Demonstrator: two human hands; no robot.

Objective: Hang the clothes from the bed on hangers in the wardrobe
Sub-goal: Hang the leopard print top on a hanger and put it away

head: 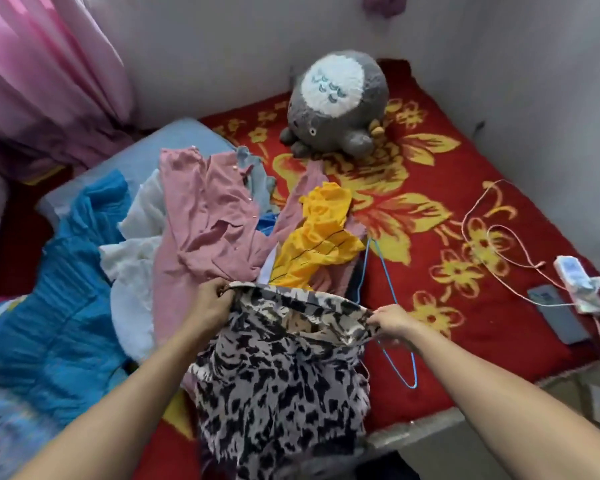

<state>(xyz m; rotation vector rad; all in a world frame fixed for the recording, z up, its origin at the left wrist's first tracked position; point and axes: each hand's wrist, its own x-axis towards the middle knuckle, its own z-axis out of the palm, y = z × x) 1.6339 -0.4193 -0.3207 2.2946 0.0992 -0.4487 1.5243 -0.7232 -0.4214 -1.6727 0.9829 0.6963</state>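
1. Nearest, my two forearms reach forward over the bed, holding the leopard dress up by its top edge so it hangs down between them.
2. My left hand is curled shut, pinching the dress's left corner; my right hand pinches the right corner, knuckles up.
3. Just behind my right hand a blue hanger lies on the blanket.
4. Beyond lie a pink shirt, a yellow top and a blue dress.
5. Farthest, a grey plush sits by the wall.
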